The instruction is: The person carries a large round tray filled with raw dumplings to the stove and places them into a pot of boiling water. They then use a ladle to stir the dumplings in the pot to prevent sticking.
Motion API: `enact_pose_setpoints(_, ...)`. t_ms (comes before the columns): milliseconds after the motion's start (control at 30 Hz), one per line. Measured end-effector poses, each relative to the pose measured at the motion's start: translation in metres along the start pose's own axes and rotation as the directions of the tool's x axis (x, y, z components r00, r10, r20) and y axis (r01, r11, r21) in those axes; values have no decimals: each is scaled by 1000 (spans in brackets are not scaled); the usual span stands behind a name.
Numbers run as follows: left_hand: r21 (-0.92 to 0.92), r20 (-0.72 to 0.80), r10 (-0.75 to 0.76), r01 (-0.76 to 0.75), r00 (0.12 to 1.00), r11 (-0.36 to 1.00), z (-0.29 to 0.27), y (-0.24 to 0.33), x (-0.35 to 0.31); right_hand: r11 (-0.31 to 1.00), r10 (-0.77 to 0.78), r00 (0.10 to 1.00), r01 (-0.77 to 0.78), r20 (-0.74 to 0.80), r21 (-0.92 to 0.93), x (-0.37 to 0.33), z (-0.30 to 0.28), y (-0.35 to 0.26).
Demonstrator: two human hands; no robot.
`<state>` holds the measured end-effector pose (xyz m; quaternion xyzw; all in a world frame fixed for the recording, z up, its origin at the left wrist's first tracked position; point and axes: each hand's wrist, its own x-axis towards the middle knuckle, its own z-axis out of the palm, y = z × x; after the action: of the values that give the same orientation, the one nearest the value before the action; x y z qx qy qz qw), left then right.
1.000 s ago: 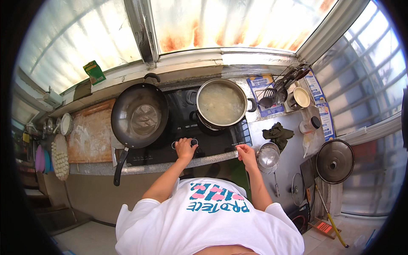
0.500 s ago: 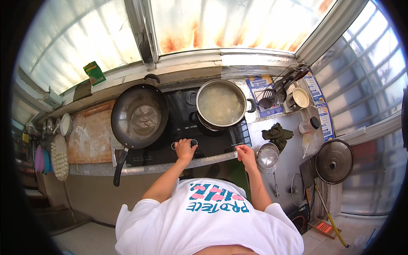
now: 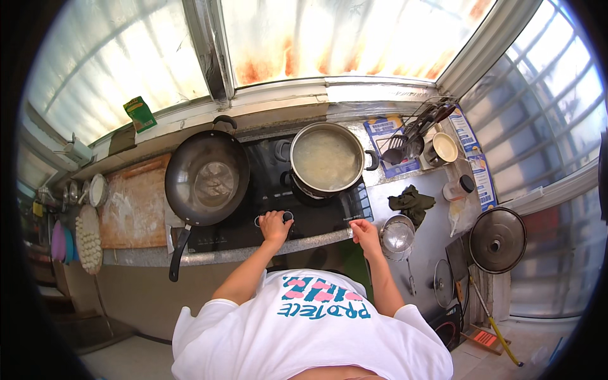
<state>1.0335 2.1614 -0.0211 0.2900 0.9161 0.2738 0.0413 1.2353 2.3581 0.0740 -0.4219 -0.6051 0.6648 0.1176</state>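
My left hand [image 3: 274, 228] is closed over a control knob at the front of the black glass cooktop [image 3: 237, 231]; a second round knob [image 3: 288, 216] shows beside its thumb. My right hand [image 3: 365, 235] hovers by the cooktop's front right corner, fingers curled together in a pinch; whatever they hold, if anything, is too small to make out. Beyond the hands, a steel pot [image 3: 326, 157] of cloudy, pale liquid stands on the right burner. A dark wok [image 3: 206, 149] sits on the left burner, its long handle toward me, with a little moisture at its bottom.
To the right are a wire strainer [image 3: 398, 237], a dark cloth [image 3: 412, 203], a jar [image 3: 458, 188], a cream cup [image 3: 443, 147] and cooking utensils [image 3: 411, 140]. A large lid [image 3: 498, 240] leans farther right. Leftward lie a floured board [image 3: 133, 202] and a tray of dumplings [image 3: 89, 237].
The whole view has shifted slightly. My left hand stays at the knob, and my right hand keeps its pinch in nearly the same place.
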Motion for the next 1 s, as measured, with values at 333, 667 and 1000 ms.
enact_pose_setpoints(333,14,80,-62,61,995,998,-6,4,1,1000,0,1000,-1,9,4,0,1,1)
enact_pose_setpoints(667,55,68,-47,43,997,998,-12,9,-2,1000,-5,1000,5,0,7,1,0,-1)
enact_pose_setpoints(1000,-227,76,178,-157,981,961,-36,30,-3,1000,-13,1000,13,-11,-5,7,-6,0)
